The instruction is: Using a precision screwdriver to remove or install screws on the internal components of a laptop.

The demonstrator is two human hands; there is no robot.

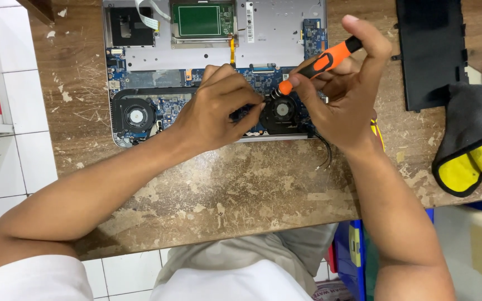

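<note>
Bright, even overhead light, no harsh glare. Soft short shadows under the hands on the worktop. Centre sharp; slight softness and wide-angle stretch toward lower frame edges. Whites near clipping lower left.

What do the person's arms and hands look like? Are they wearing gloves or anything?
No gloves. The left hand and the right hand are bare, with no rings or watch showing. Both forearms are bare too. A white short sleeve shows at the left upper arm.
</note>
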